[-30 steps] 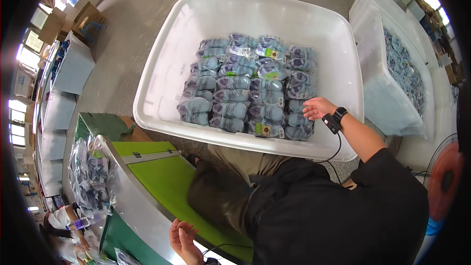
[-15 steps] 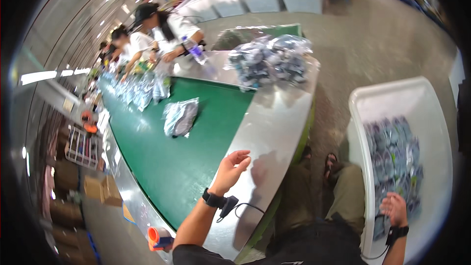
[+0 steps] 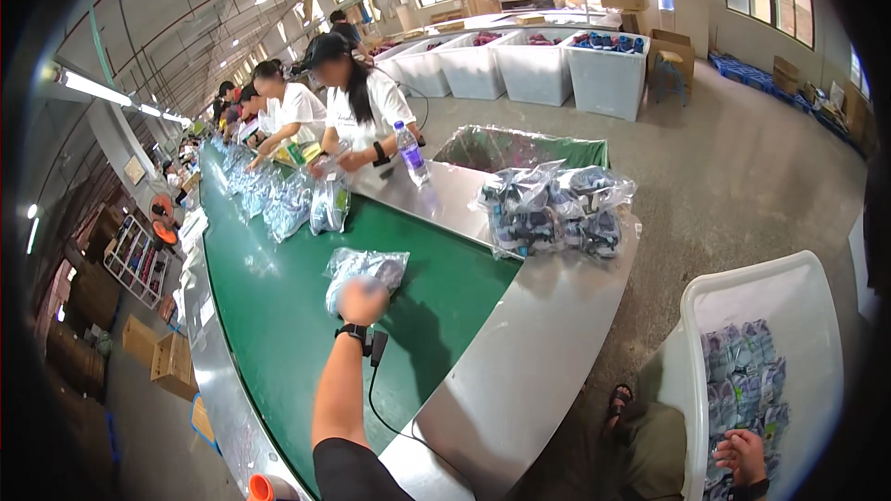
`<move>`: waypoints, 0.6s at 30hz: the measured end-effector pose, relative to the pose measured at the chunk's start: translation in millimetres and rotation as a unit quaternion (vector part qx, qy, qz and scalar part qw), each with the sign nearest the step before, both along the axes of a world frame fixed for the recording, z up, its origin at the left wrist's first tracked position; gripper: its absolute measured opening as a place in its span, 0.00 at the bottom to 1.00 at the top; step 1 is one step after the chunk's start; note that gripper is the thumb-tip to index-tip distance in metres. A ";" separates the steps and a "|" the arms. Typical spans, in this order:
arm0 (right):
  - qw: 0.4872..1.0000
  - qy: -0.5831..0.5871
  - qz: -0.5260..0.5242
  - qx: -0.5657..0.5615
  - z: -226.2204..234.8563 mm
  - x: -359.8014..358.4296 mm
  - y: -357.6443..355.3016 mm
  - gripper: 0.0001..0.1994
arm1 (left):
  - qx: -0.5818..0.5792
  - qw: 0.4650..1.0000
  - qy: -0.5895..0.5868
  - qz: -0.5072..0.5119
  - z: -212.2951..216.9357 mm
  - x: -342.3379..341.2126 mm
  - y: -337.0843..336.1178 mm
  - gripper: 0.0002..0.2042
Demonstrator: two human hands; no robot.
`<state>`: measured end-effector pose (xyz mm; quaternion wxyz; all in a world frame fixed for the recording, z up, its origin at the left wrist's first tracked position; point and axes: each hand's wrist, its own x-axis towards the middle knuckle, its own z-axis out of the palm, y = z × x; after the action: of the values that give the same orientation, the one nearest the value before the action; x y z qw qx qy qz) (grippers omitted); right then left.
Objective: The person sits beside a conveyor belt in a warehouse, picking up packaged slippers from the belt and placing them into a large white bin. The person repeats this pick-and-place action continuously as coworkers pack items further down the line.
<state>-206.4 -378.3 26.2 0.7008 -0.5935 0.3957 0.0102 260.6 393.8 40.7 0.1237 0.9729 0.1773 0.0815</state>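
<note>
My left hand, smeared by motion, reaches onto the near side of a clear plastic bag with greyish contents, lying on the green conveyor belt. Whether its fingers grip the bag cannot be seen. Over at the right, my right hand hovers at a white bin, above rows of bagged grey-blue shoes. Its fingers are loosely bent and apart, with nothing visible in them. Clear bags of shoes are piled on the metal table corner.
Several bagged items line the belt's far part, where co-workers in white shirts stand. A water bottle is on the metal edge. Beyond it sits a green plastic-lined container. Large white bins stand behind; an orange-topped object is near lower left.
My left hand has moved forward from over the metal edge to the bag on the belt. My right hand remains at the white bin. The view has tilted up, showing more of the room.
</note>
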 end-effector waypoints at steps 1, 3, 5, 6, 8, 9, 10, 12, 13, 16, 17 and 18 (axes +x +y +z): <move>1.000 -0.008 0.003 0.000 1.1 2.2 3.0 0.10 | -0.046 0.998 0.050 -0.002 -3.9 7.3 11.3 0.41; 1.000 -0.018 0.009 0.004 4.9 6.9 10.5 0.10 | 0.006 1.000 -0.005 -0.022 -25.1 -3.9 9.8 0.41; 1.000 -0.017 0.000 -0.002 4.8 2.9 16.7 0.10 | 0.030 0.997 -0.041 -0.062 -30.9 -25.5 -17.0 0.42; 1.000 -0.018 0.000 -0.002 2.7 3.4 20.3 0.10 | 0.044 0.993 -0.064 -0.088 -35.9 -37.8 -19.5 0.43; 0.999 -0.028 0.004 0.015 0.2 1.5 27.9 0.11 | 0.038 0.988 -0.082 -0.124 -34.4 -72.0 -39.5 0.43; 0.999 -0.034 0.006 0.022 0.0 1.0 31.4 0.12 | 0.000 0.988 -0.080 -0.133 -37.0 -87.4 -44.1 0.44; 0.999 -0.040 0.018 0.019 2.1 2.2 34.8 0.12 | -0.038 0.986 -0.079 -0.142 -35.0 -100.6 -47.1 0.44; 0.998 -0.047 0.038 0.010 9.8 7.0 41.3 0.13 | -0.402 0.908 -0.070 -0.099 -22.3 -122.3 -53.9 0.48; 0.998 -0.054 0.045 0.009 15.8 9.3 43.9 0.13 | -0.580 0.811 -0.084 -0.013 -8.9 -136.7 -68.0 0.52; 0.996 -0.070 0.057 0.004 38.6 15.5 49.8 0.12 | -0.816 0.569 -0.090 0.045 17.1 -156.0 -80.7 0.50; 0.995 -0.077 0.062 0.002 46.4 18.1 51.2 0.12 | -0.902 0.419 -0.073 -0.076 18.9 -157.5 -84.1 0.45; 0.994 -0.083 0.066 0.000 52.2 18.8 52.2 0.12 | -0.890 0.445 -0.081 -0.063 6.1 -152.2 -78.3 0.43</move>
<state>-187.6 -326.1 78.4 0.7291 -0.6172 0.2958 0.0070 108.4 315.5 46.8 0.9403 0.3271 0.0797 -0.0502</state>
